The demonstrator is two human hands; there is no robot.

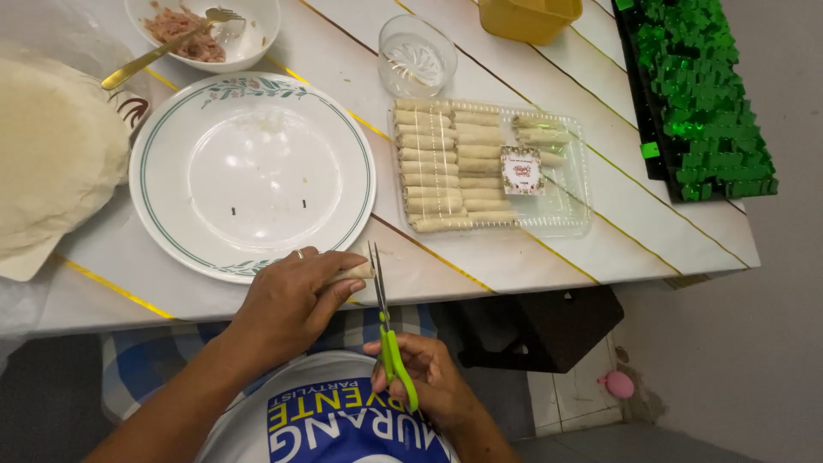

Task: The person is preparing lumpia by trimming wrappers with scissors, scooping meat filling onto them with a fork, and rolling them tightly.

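My left hand [290, 300] is closed around a thin pale roll [358, 272] at the table's near edge, just below the big white plate [163, 197]. Only the roll's right tip shows past my fingers. My right hand [420, 377] holds green-handled scissors [387, 334] upright, blades pointing away from me. The blades stand at the roll's exposed tip; whether they touch it I cannot tell.
A clear plastic tray [570, 219] holds several finished rolls in rows. A stack of round wrappers [51, 154] lies at left. At the back stand a bowl of minced filling [249, 43] with a gold fork, a glass dish [417, 56] and a yellow container [527, 17]. A green sequined mat [703, 94] lies at right.
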